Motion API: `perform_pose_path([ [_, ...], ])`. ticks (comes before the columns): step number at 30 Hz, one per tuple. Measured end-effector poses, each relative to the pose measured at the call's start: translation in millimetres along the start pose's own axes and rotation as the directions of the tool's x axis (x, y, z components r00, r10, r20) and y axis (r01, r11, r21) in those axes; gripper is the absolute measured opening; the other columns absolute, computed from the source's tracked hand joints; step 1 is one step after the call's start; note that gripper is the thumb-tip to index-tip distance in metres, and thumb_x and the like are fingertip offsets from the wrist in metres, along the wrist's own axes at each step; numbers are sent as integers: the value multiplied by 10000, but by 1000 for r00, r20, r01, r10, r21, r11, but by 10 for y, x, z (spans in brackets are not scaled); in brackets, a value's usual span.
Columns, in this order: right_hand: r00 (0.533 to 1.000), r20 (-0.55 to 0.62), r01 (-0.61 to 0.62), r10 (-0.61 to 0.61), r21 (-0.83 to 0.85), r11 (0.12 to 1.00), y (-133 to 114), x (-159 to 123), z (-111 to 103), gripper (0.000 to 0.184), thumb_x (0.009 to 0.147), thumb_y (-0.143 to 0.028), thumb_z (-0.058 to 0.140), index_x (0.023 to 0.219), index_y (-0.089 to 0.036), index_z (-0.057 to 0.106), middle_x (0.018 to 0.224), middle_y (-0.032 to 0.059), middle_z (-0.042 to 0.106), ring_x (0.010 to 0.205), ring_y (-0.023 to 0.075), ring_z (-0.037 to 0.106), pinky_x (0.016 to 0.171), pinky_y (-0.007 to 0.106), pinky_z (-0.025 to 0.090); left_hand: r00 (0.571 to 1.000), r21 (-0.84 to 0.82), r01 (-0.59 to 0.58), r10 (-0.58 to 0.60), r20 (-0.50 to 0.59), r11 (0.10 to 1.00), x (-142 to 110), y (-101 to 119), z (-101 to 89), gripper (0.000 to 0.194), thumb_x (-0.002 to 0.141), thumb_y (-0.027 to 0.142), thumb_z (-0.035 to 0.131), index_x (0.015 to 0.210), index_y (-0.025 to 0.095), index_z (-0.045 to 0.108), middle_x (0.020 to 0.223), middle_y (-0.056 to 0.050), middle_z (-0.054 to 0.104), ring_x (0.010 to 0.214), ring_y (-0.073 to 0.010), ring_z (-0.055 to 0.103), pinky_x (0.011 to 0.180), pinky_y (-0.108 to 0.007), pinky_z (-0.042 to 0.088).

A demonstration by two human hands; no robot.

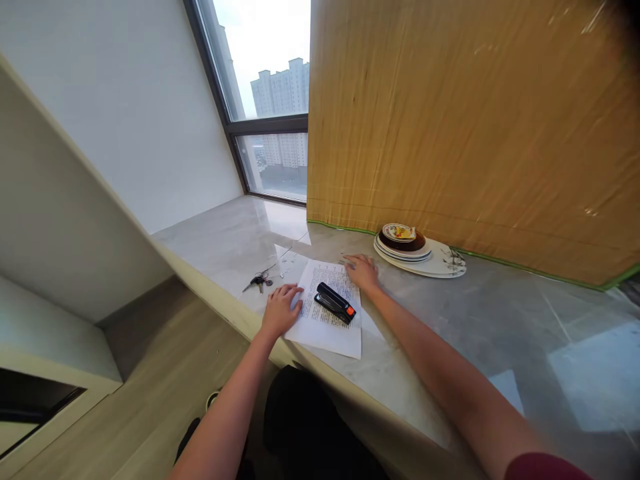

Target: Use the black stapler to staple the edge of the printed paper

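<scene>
On the grey ledge (450,303), a stapler (334,302) is laid slantwise between the nearer left hand (281,311) and right hand (363,273), fingers spread, empty.

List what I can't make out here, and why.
Head view throughout:
Print on the paper: too small to read, partly under the stapler.
Palms of left hand and right hand: turned down, hidden.
Bits beyond the keys: too small to name.
Sleeve: cut off by bottom edge.
</scene>
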State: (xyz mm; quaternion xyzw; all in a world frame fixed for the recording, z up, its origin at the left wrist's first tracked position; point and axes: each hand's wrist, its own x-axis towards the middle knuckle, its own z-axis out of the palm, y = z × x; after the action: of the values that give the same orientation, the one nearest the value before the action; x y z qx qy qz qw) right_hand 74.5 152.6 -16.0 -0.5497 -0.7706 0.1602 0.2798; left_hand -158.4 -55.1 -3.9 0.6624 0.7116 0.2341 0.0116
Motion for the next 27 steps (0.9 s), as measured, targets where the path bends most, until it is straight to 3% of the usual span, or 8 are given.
perform_pose_path([
  [4,997,66,42,-38,-62,997,-50,-36,-27,324,986,-347,536,1213,-319,765,1354,54,662,1237,289,522,1018,420,400,1000,2,17,-17,24,1000,2,14,-38,333,940,287,598,1259,294,693,1409,-61,637,1318,-317,544,1099,-503,410],
  [10,998,56,47,-42,-100,994,-62,-60,-66,318,991,-329,503,1125,-251,781,1281,80,695,1210,298,540,955,400,423,998,-2,36,-36,55,999,-1,21,-71,357,925,299,610,1273,303,693,1437,-45,622,1323,-308,540,1105,-501,402],
  [13,996,55,70,-64,-110,991,-101,-86,-82,350,982,-286,498,1235,-240,735,1334,102,672,1240,315,521,955,418,416,997,8,40,-40,64,999,-5,32,-81,354,926,299,603,1269,298,693,1442,-45,618,1329,-303,535,1106,-502,400],
  [16,985,87,157,-147,-116,981,-167,-130,-88,397,992,-261,488,1343,-272,672,1426,101,625,1297,316,478,985,438,387,997,15,34,-35,66,999,-7,35,-85,350,929,302,597,1266,297,692,1441,-44,616,1327,-300,535,1108,-505,400],
  [21,938,181,319,-296,-118,940,-260,-187,-111,352,1015,-207,427,1103,-243,766,1319,108,695,1242,297,506,1011,446,332,996,11,47,-48,71,999,-7,34,-72,365,939,305,587,1291,294,682,1456,-48,605,1343,-291,523,1132,-500,387],
  [27,915,207,371,-346,-98,924,-273,-181,-102,390,990,-155,420,1247,-261,694,1380,87,681,1275,281,517,1015,447,334,997,10,50,-51,58,999,-7,34,-55,358,937,300,585,1282,296,684,1449,-45,608,1347,-283,520,1135,-497,388],
])
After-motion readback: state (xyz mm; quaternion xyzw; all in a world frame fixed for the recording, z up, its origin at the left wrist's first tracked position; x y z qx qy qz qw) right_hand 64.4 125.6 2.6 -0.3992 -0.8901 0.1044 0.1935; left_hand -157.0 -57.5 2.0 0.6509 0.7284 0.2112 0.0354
